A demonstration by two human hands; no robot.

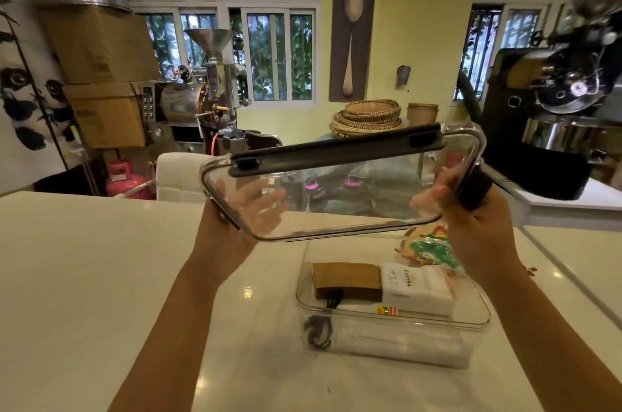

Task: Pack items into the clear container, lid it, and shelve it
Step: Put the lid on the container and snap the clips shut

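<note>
While held up in the air above the clear container [392, 320], clear lid [340, 187] tilted, dark clasp bar [336, 150] along its far edge. Gripped at both short ends: left hand [235, 219] under and behind the left end, fingers seen spread through the plastic; right hand [468, 209] curled round the right end, over a second dark clasp. Container open on the white counter [101, 277], directly below the right half of the lid. Inside: brown packet [346, 278], white packet [417, 288] beside it, black cord [319, 327] at the near left. Green-and-orange printed bag [430, 250] at the far right, partly hidden by the right wrist; inside or behind the container, cannot tell. Lower contents blurred by the plastic wall.
</note>
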